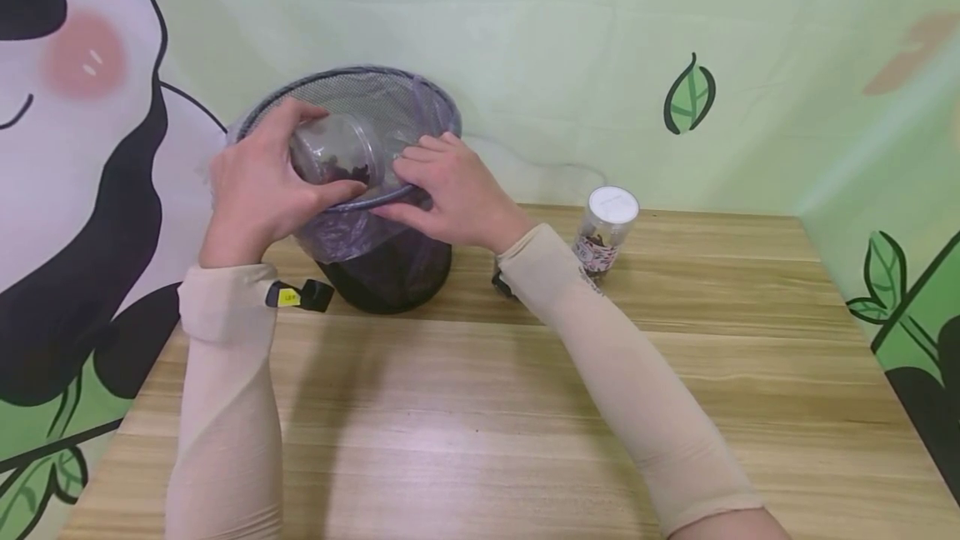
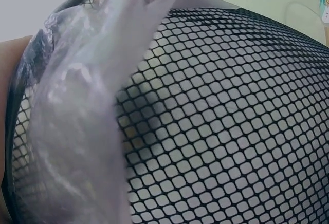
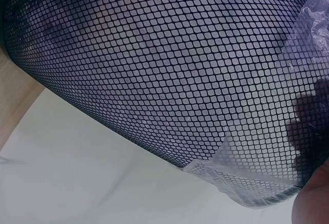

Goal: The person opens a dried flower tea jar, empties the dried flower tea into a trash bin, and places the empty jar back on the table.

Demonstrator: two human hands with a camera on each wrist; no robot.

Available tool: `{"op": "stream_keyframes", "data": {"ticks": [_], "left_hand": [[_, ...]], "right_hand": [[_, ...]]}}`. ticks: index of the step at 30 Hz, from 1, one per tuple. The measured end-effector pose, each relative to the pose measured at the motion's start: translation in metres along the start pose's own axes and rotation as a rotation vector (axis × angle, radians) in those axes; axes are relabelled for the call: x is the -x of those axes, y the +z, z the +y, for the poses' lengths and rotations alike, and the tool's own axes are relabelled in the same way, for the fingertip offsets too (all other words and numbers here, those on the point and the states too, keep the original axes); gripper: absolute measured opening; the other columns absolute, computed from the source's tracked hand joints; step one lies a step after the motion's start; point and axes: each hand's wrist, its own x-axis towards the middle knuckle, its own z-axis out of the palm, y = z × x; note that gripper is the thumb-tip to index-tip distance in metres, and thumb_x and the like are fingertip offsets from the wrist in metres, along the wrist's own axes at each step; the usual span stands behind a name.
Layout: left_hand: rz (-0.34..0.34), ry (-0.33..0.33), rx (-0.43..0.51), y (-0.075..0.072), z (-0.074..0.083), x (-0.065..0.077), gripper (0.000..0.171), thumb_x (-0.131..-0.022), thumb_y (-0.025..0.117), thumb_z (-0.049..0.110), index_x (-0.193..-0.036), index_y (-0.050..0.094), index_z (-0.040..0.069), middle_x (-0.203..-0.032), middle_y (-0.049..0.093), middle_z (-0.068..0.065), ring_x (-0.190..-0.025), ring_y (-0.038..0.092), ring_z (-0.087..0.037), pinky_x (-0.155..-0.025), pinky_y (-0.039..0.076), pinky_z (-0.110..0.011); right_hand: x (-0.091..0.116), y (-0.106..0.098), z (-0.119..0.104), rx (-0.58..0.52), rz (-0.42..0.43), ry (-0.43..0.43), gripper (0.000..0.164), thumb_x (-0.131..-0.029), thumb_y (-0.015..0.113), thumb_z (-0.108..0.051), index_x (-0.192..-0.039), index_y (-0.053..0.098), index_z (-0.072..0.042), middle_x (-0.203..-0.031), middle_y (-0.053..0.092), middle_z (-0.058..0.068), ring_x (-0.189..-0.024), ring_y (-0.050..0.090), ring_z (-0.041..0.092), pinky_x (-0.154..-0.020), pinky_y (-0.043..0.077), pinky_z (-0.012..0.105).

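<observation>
A black mesh wastebasket (image 1: pixel 393 282) stands on the table, with a thin translucent plastic bag (image 1: pixel 337 237) folded over its rim. My left hand (image 1: pixel 258 177) grips a clear plastic jar (image 1: pixel 337 140), tilted inside the basket's mouth, with dark pieces (image 1: pixel 341 172) at its lower side. At the front right of the rim, my right hand (image 1: pixel 461 194) pinches the rim and bag, thumb outside and fingers inside. Mesh (image 2: pixel 216 106) and bag film (image 2: pixel 87 106) fill most of the left wrist view. In the right wrist view, part of a hand (image 3: pixel 313 198) shows at the rim.
To the right stands another clear jar (image 1: pixel 603 227) with a white lid, a patterned label and dark contents, partly behind the right sleeve (image 1: pixel 600 357). The wooden table (image 1: pixel 420 440) meets a green printed backdrop (image 1: pixel 525 48) behind the basket.
</observation>
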Motion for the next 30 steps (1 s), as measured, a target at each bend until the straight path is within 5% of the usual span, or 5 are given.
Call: {"op": "stream_keyframes", "data": {"ticks": [30], "left_hand": [[0.035,0.016,0.004,-0.0001,0.0001,0.0000,0.082,-0.072,0.089,0.047,-0.145,0.054,0.033,-0.153,0.055,0.000,-0.133,0.052,-0.036,-0.099,0.040,-0.072]], "right_hand": [[0.0004,0.0003,0.0004,0.003,0.005,0.001,0.038,-0.095,0.071,-0.046,-0.088,0.065,-0.010,-0.084,0.062,0.002,-0.084,0.051,0.023,-0.079,0.040,0.038]]}}
